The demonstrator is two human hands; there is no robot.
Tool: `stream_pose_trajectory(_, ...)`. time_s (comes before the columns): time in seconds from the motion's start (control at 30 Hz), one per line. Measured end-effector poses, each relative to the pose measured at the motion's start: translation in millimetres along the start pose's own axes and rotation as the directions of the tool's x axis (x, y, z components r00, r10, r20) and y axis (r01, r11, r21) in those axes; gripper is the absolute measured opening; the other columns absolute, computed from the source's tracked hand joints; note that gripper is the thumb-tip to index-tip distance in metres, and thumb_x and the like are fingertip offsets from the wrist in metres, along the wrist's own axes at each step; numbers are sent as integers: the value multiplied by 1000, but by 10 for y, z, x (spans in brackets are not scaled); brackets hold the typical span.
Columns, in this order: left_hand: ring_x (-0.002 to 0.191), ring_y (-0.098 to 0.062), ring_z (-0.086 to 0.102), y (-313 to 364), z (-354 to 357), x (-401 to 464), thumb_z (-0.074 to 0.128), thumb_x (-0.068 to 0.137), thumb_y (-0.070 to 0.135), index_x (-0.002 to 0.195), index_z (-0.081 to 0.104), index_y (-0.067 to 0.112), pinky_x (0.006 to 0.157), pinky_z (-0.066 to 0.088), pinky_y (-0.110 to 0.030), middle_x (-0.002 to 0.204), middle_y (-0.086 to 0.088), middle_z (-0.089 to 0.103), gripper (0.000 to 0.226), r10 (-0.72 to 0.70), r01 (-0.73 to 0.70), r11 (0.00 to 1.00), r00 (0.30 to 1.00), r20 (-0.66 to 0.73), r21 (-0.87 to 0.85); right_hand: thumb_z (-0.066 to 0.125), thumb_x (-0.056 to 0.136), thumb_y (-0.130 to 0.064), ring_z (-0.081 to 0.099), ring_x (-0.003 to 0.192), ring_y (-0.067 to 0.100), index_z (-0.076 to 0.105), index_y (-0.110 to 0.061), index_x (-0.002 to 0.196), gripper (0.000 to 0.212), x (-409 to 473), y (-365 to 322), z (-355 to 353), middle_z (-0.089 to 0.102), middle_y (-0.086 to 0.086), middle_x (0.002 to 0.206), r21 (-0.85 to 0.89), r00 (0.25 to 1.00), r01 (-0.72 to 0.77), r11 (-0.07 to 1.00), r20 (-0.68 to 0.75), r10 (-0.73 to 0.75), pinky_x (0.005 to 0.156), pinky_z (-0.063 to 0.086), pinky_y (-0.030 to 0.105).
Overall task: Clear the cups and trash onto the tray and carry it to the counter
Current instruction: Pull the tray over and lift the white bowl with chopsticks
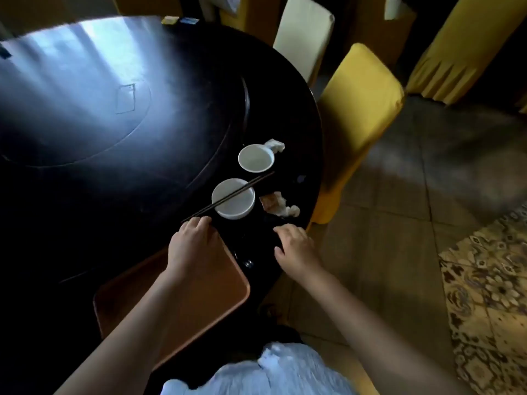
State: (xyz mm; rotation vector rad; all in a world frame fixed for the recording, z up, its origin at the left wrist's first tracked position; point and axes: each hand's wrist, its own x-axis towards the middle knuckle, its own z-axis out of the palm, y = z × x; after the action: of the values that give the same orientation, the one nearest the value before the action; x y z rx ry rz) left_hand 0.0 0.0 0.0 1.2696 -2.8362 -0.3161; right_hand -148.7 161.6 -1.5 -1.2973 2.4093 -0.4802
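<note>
Two white bowls stand on the dark round table [114,195]: a far cup [255,158] and a nearer bowl [233,198] with dark chopsticks [228,196] lying across its rim. Crumpled tissue trash [281,205] lies to the right of the nearer bowl, and another tissue [276,145] sits behind the far cup. An orange-brown tray [199,289] rests on the table's near edge. My left hand [190,242] is over the tray's far corner, its fingers at the near end of the chopsticks. My right hand [293,246] hovers palm-down just short of the trash, holding nothing.
A yellow-covered chair [359,118] stands against the table's right edge, a white-covered one [305,32] behind it, and more yellow chairs [462,47] farther back. Tiled floor [413,209] and a patterned rug [490,295] lie to the right.
</note>
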Motion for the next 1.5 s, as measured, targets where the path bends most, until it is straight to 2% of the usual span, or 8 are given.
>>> stream_pose_trajectory(0.27, 105, -31, 57, 130, 84, 717, 61, 80, 24, 116, 56, 8, 82, 45, -42, 110, -10, 63, 40, -56, 56, 998, 998, -12, -10, 73, 64, -7, 65, 95, 28, 63, -8, 111, 48, 1248, -18, -27, 67, 11, 111, -243, 946, 295, 924, -59, -318, 66, 58, 35)
stream_pose_trajectory(0.43, 94, -32, 62, 59, 210, 837, 63, 79, 20, 106, 62, 9, 76, 48, -42, 99, -10, 67, 29, -99, 99, 995, 995, 8, -19, 41, 67, -17, 66, 70, 18, 73, -23, 87, 38, 1761, -199, 117, 73, -2, 83, -396, 872, 477, 785, 98, -480, 49, 51, 21)
stream_pose_trajectory(0.53, 81, -33, 65, 26, 257, 861, 66, 77, 15, 95, 67, 8, 68, 49, -39, 86, -10, 69, 19, -137, 136, 988, 991, -9, -70, 72, 51, -24, 62, 59, 14, 69, -24, 60, 10, 1855, -273, 140, 65, -6, 55, -466, 853, 516, 718, 201, -482, 45, 43, 18)
stream_pose_trajectory(0.67, 67, -29, 66, -11, 281, 872, 67, 74, 14, 81, 71, 11, 61, 51, -34, 73, -5, 70, 9, -82, 77, 994, 994, -68, -72, 79, 34, -14, 58, 48, 15, 58, -19, 43, 24, 1920, -264, 150, 56, -4, 42, -403, 819, 572, 715, 230, -526, 38, 37, 16)
stream_pose_trajectory(0.87, 107, -25, 56, -8, 267, 774, 70, 76, 13, 112, 64, 8, 96, 42, -36, 110, -8, 64, 37, -229, 161, 955, 932, -279, -247, 79, 35, -11, 57, 46, 15, 55, -19, 43, 26, 1915, -210, 59, 55, -2, 42, -385, 816, 572, 724, 179, -549, 34, 35, 17)
stream_pose_trajectory(1.13, 80, -3, 53, 381, 325, 640, 65, 81, 12, 116, 54, 7, 65, 46, -10, 108, -5, 50, 36, -728, 416, 492, 679, -99, -765, 77, 38, 0, 52, 47, 17, 56, -16, 49, 29, 1832, 28, -98, 53, -4, 44, -341, 887, 433, 835, -5, -462, 36, 26, 19)
stream_pose_trajectory(1.3, 83, -17, 68, 343, 459, 754, 59, 86, 18, 122, 51, 14, 70, 58, -32, 108, -13, 64, 38, -639, 590, 153, 671, 375, -793, 76, 65, -13, 59, 60, 18, 68, -18, 70, 11, 1693, 124, -229, 62, -4, 55, -146, 919, 368, 918, -96, -383, 40, 42, 23)
stream_pose_trajectory(1.5, 85, -23, 71, 328, 489, 796, 53, 89, 11, 128, 43, 14, 58, 56, -23, 112, -16, 64, 40, -467, 615, -127, 655, 594, -778, 63, 82, -22, 66, 81, 16, 70, -23, 100, 19, 1547, 70, -372, 73, -2, 81, 270, 993, 102, 958, 32, -115, 69, 54, 32)
